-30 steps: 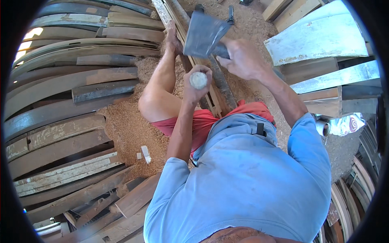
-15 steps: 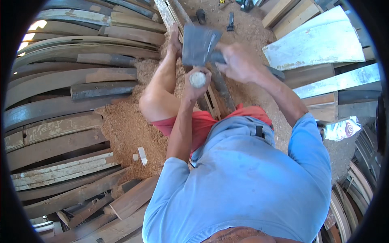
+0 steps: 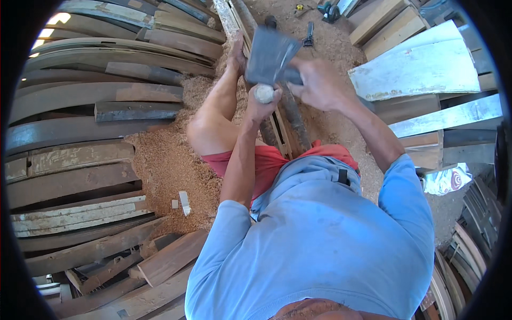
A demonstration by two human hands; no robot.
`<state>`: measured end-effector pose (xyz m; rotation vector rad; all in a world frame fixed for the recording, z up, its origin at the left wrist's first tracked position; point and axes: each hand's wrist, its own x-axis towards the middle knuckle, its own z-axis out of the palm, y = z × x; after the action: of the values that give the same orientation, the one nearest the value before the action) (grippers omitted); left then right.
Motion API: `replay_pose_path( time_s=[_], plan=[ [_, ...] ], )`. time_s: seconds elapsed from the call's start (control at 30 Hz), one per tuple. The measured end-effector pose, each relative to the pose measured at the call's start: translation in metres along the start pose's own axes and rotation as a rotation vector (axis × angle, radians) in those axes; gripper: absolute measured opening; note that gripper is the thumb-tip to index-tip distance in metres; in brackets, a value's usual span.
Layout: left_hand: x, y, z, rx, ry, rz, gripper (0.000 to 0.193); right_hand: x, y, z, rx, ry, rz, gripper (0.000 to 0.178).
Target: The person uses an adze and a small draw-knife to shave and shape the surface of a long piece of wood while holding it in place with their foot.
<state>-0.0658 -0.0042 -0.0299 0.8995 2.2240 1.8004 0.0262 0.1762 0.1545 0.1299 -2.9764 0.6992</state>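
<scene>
Seen from above, a person in a blue shirt bends over a narrow wooden frame [image 3: 285, 128] lying on sawdust [image 3: 165, 160]. The left hand [image 3: 262, 104] is closed around the pale round end of a handle [image 3: 263, 93]. The right hand [image 3: 317, 82] grips the grey flat blade [image 3: 269, 56] just above it. A bare knee [image 3: 205, 130] rests left of the frame. Curved planks [image 3: 90, 96] are stacked left, pale boards [image 3: 416, 74] right.
</scene>
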Motion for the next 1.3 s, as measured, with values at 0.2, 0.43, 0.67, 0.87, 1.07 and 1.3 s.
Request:
replay_pose_path(
  time_s=[0.2, 0.43, 0.67, 0.87, 1.07, 1.3],
  plan=[
    [0.003, 0.017, 0.004, -0.044, -0.023, -0.086, 0.013, 0.014, -0.028, -0.028, 0.369, 0.509, -0.148, 0.036],
    [0.003, 0.025, 0.024, -0.041, 0.329, 0.160, 0.033, -0.012, 0.033, 0.036, 0.124, -0.018, -0.024, 0.032],
    [0.025, 0.006, 0.035, 0.012, 0.210, -0.088, 0.019, -0.078, 0.023, 0.091, 0.898, -0.017, 0.304, 0.025],
    [0.024, -0.005, 0.025, -0.132, 0.305, 0.014, 0.014, -0.106, 0.049, 0.089, 1.047, 0.086, 0.295, 0.018],
    [0.034, 0.017, 0.038, 0.022, 0.264, -0.116, 0.006, -0.118, 0.058, 0.088, 1.179, 0.128, 0.265, 0.014],
    [0.000, 0.029, 0.021, -0.136, 0.250, 0.016, 0.005, -0.128, 0.073, 0.078, 1.310, 0.250, 0.389, 0.014]
  ],
)
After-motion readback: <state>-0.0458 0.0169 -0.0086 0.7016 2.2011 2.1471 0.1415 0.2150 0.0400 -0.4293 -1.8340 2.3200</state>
